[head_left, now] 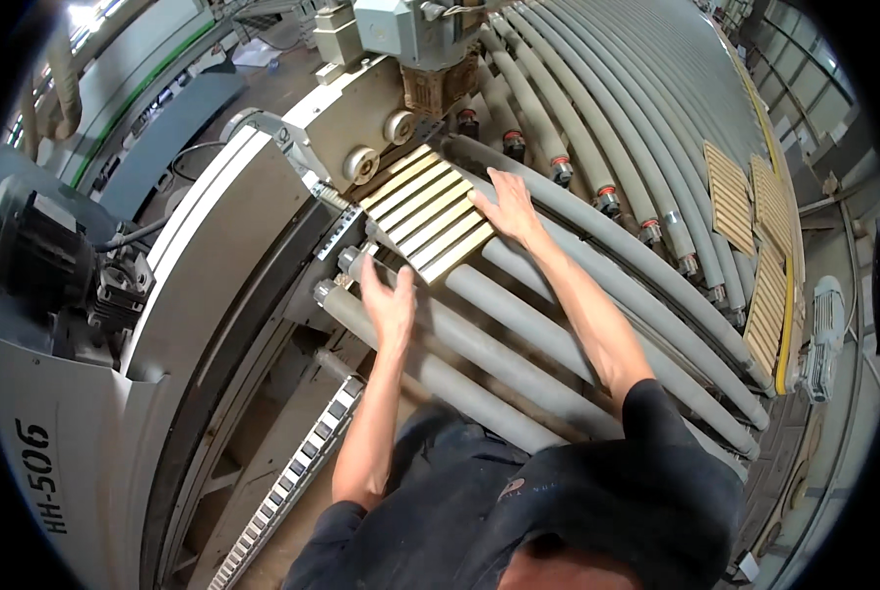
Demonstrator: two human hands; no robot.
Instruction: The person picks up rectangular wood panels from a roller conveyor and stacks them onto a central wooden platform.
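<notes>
A panel of pale wooden slats [432, 212] with dark gaps between them lies on the grey rollers, its far left end at the white machine head. At its right edge is my right hand [510, 208], fingers stretched out and the thumb touching the panel's side. My left hand [389, 303] is just below the panel's near left corner, above the rollers, with thumb and fingers apart. A small gap seems to separate it from the panel. Two round metal wheels [363, 164] stick out of the machine head beside the panel's far left edge.
Long grey rollers [518, 379] run beneath and right of my arms, with more beyond. Several slatted panels [729, 197] rest at the far right. A large white machine housing [213, 246] with a dark motor [41, 258] stands left. A segmented chain [287, 482] runs at lower left.
</notes>
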